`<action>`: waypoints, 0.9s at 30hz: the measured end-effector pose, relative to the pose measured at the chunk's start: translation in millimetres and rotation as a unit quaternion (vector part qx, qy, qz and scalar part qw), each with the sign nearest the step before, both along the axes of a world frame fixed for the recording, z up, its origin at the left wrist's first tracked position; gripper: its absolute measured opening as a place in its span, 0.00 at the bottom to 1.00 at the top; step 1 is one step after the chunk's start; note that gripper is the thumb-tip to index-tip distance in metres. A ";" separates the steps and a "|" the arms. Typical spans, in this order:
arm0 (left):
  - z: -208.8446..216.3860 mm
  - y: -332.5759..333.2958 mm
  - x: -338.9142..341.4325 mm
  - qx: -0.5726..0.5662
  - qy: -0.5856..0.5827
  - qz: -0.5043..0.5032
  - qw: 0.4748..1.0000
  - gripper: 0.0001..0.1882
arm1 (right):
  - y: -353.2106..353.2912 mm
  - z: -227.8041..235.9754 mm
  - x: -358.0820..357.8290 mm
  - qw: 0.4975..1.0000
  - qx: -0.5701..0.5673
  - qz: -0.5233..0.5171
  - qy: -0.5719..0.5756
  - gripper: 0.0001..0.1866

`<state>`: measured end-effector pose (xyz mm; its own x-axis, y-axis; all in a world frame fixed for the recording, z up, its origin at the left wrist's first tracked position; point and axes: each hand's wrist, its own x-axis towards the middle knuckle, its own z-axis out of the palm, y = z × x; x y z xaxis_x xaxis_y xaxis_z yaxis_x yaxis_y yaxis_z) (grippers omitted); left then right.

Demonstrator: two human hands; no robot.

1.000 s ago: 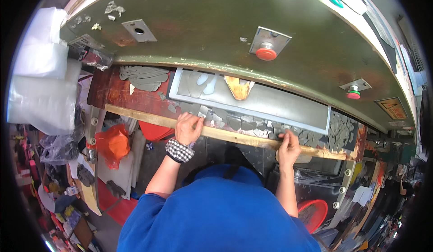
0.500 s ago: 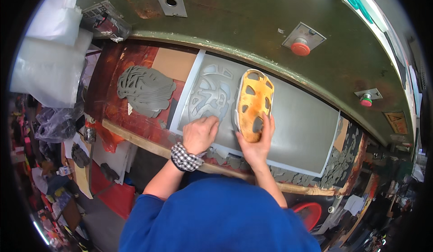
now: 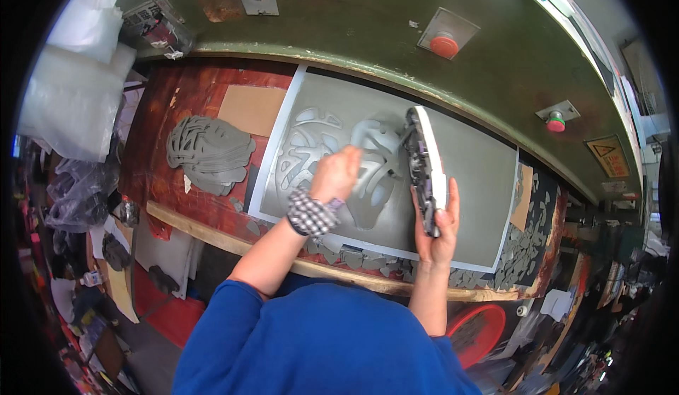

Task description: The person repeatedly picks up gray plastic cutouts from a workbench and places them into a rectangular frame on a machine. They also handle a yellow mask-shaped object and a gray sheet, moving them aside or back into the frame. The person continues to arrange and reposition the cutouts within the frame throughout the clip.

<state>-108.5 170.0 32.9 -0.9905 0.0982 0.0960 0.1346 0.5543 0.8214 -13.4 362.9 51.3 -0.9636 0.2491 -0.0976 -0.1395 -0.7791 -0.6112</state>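
My right hand (image 3: pixel 437 232) grips the lower end of a cutting die (image 3: pixel 426 169). The die stands tilted on its edge, its pale rim to the right and its dark cutting side to the left. Under it lies a grey foam sheet (image 3: pixel 467 183) with cut outlines and openings of a shoe-sole-like shape left of the die. Over these cuts hovers my left hand (image 3: pixel 337 176), its fingers curled together and slightly blurred; whatever they hold, if anything, is hidden. A checked band circles my left wrist. Left of the sheet rests a stack of grey cut-out pieces (image 3: pixel 211 154).
A green machine beam (image 3: pixel 339 20) spans the far side, with a red push button (image 3: pixel 443 45) and a green-ringed one (image 3: pixel 556 122). Grey scraps (image 3: pixel 523 253) lie at the right. A wooden strip (image 3: pixel 212 234) edges the table; a red basin (image 3: pixel 481 331) is below.
The die has been lifted off the sheet and turned from lying flat, yellow face up, onto its edge. Fresh cuts show where it lay. My left hand has moved right and farther over the sheet.
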 end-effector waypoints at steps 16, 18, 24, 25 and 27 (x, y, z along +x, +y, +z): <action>14.9 -95.9 -4.0 -0.118 0.043 0.043 0.991 0.12 | 38.2 37.7 56.1 0.962 0.263 -0.073 -0.022 0.44; 3.4 -96.5 -7.1 -0.236 -0.020 0.086 0.968 0.11 | 38.8 34.1 45.2 0.916 0.394 -0.065 -0.041 0.44; -3.4 -97.1 -16.1 -0.179 0.034 0.085 0.980 0.10 | 14.9 -17.5 -10.8 0.654 0.755 -0.048 -0.010 0.50; -1.5 -97.0 -18.7 -0.166 0.019 0.091 0.982 0.10 | 13.4 -22.1 -19.0 0.656 0.753 -0.036 -0.024 0.56; 2.1 -95.7 -22.9 -0.173 -0.010 0.111 0.979 0.10 | 15.9 -24.5 -33.1 0.638 0.769 -0.027 -0.036 0.57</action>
